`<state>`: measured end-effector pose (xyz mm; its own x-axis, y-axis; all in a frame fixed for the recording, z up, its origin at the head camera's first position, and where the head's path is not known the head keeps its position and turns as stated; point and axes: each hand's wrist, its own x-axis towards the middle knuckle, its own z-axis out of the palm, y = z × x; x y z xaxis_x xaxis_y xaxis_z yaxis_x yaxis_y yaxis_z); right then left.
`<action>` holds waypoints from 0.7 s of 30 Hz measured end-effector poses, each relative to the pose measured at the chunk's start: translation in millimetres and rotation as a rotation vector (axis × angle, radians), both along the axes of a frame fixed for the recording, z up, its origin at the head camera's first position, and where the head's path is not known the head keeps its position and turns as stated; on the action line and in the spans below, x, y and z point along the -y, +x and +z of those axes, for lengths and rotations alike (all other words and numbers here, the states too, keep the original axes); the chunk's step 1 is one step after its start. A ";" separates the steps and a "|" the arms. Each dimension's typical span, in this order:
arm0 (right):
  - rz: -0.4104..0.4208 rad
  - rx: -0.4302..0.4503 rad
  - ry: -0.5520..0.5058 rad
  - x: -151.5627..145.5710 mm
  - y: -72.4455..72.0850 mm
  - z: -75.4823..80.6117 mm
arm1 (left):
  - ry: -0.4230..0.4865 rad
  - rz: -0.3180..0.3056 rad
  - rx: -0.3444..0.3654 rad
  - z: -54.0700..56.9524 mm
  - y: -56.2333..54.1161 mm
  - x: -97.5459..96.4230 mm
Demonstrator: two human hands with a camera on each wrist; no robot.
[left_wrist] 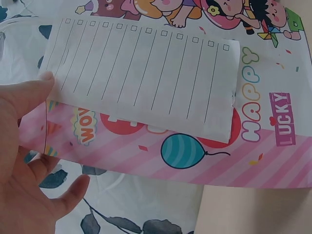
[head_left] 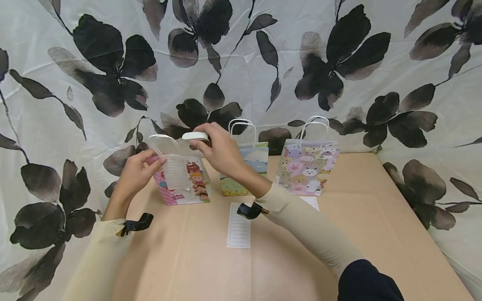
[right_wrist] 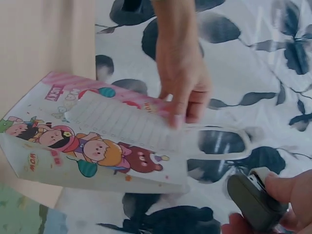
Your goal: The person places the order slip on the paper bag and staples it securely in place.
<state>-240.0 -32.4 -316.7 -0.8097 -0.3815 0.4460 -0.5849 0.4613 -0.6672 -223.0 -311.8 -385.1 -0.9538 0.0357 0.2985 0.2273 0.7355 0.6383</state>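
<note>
My left hand (head_left: pixel 133 175) pinches a lined checklist slip (head_left: pixel 177 173) against the top edge of a pink and white paper gift bag (head_left: pixel 201 194). Cartoon characters, a balloon and the words HAPPY and LUCKY decorate its front (left_wrist: pixel 273 78). In the left wrist view, the thumb lies on the slip's end and the other fingers are behind the bag. To the right of the bag's white handle, my right hand (head_left: pixel 224 152) grips a small stapler (right_wrist: pixel 256 200), white on one side and dark grey on the other. The stapler is apart from the slip and bag.
A blue and green landscape gift bag (head_left: pixel 260 163) and an animal-print gift bag (head_left: pixel 305 171) stand to the right. One checklist slip (head_left: pixel 239 234) lies on the tabletop (head_left: pixel 203 251); another slip (head_left: pixel 310 202) lies before the animal bag. Floral cloth (head_left: pixel 244 83) hangs behind.
</note>
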 end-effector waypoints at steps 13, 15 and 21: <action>0.058 0.212 -0.065 -76.6 26.1 -2.4 | 0.067 -0.009 0.011 0.2 11.4 14.0; 0.070 0.238 -0.082 -91.0 28.7 -5.9 | 0.067 -0.008 0.032 0.4 14.3 16.0; 0.116 0.327 -0.107 -134.7 35.8 -14.9 | 0.074 -0.021 -0.004 -2.8 23.0 21.8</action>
